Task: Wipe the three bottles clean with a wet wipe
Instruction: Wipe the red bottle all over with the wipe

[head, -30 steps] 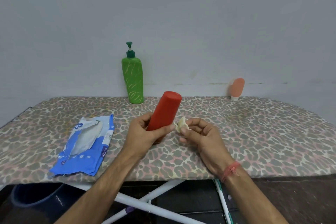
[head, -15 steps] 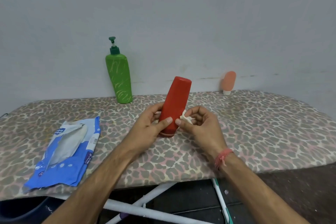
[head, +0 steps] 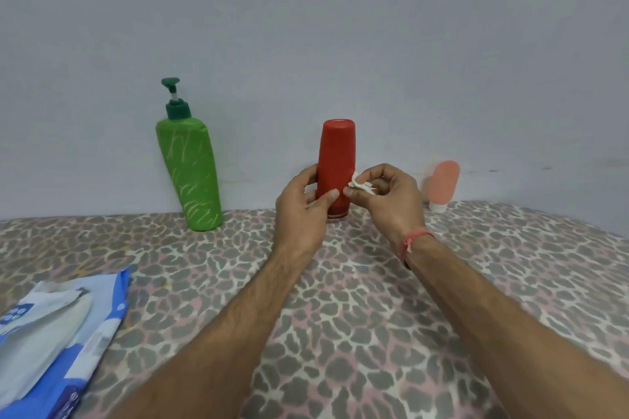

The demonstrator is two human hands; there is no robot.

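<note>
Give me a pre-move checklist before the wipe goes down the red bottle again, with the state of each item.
1. Left hand grips the red bottle low on its body: ok.
2. Right hand pinches the wet wipe in its fingers: ok.
3. Wipe touches the bottle's side: ok, at its right edge.
4. Bottle stands upright on the ironing board: looks upright; its base is partly hidden, so full contact cannot tell.
5. Green pump bottle and pink tube are apart from the hands: ok.
6. Wipe large enough to keep wiping: cannot tell, it is crumpled small.
</note>
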